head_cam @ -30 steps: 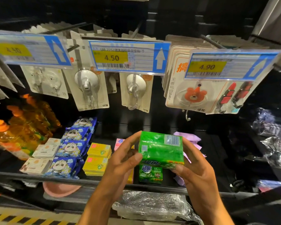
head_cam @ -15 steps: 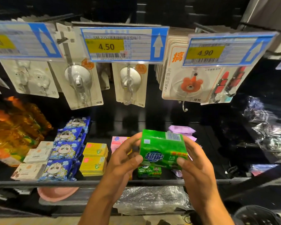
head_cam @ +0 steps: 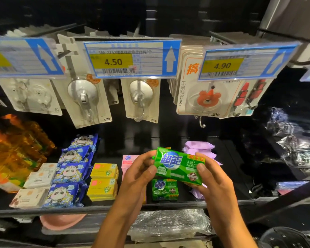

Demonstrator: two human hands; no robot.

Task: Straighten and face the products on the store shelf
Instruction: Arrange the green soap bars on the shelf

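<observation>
A green soap pack (head_cam: 179, 165) hangs above the dark shelf (head_cam: 220, 202), its printed front turned up toward me. My left hand (head_cam: 140, 174) pinches its left end between thumb and fingers. My right hand (head_cam: 211, 181) grips its right end, thumb on the front face. Directly below, a smaller green soap pack (head_cam: 165, 189) lies on the shelf near the front edge. A pink box (head_cam: 128, 161) shows behind my left hand, and purple packs (head_cam: 199, 146) lie behind the held pack.
Yellow boxes (head_cam: 104, 181), blue panda packets (head_cam: 70, 172) and white boxes (head_cam: 38, 179) fill the shelf's left part, with orange bottles (head_cam: 13, 154) beyond. Carded hooks (head_cam: 86, 99) and price tags (head_cam: 131, 59) hang overhead. Plastic-wrapped goods (head_cam: 168, 224) lie below; dark bags (head_cam: 293, 138) sit right.
The green pack has been rotated in both hands: first its barcoded back showed, now the printed front faces me. It has tilted slightly down to the right.
</observation>
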